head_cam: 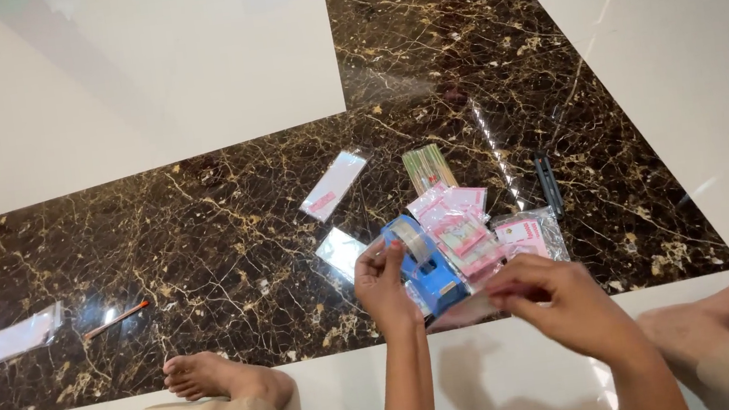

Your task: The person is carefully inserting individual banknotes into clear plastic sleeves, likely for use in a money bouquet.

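Down on the dark veined marble floor (204, 252), between the two bare feet, I see both hands working close together over a blue tape dispenser (428, 271). The left hand (384, 286) has its fingers curled around the dispenser's roll end, thumb up near the clear tape, steadying it so the strip can come off against the cutter. The right hand (552, 298) pinches a thin clear sleeve (466, 311) between thumb and fingertips, nearly closed, holding its edge just beside the dispenser's base, where tape could meet it. Just behind the dispenser lies a loose heap of pink packets in plastic (465, 230), touching one another, kept within easy reach. A greenish bundle (428, 167) and a dark pen-like stick (549, 182) sit a little farther back. Two more flat clear sleeves (334, 185) lie apart to the left, and well off at the left edge I spot another plastic bag (15, 339) beside a thin red-tipped stick (116, 320).
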